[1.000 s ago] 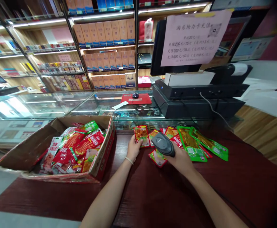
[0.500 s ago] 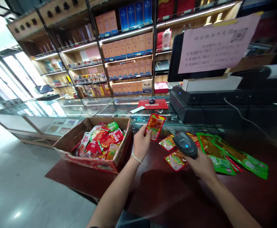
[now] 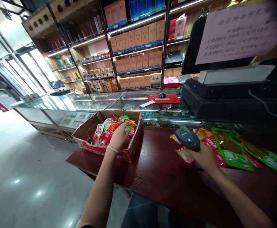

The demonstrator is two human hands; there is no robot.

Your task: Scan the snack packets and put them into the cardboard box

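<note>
My left hand (image 3: pixel 119 136) is over the open cardboard box (image 3: pixel 139 134), its fingers closed on a small red-edged snack packet (image 3: pixel 130 127) just above the other packets. Under and beside it in the box lies a heap of red, white and green snack packets (image 3: pixel 108 131). A black barcode scanner (image 3: pixel 187 138) with a lit blue light is gripped in my right hand (image 3: pixel 206 158), above the tabletop. Beneath the scanner, small red-edged packets (image 3: pixel 184 154) show in part. Right of that hand lie larger green packets (image 3: pixel 232 150) and a red one (image 3: pixel 212 143).
The dark red wooden table (image 3: pixel 150 167) abuts a glass display counter (image 3: pixel 129 98). At the back right stand a monitor with a pink paper sign (image 3: pixel 233 34) and black equipment (image 3: pixel 224 107). A mouse (image 3: pixel 162 95) sits on a red mat (image 3: pixel 173 98). Stocked shelves line the wall.
My left hand has carried the small packet leftward from beside the scanner to above the box. My right hand still holds the scanner over the packets. The view has shifted left.
</note>
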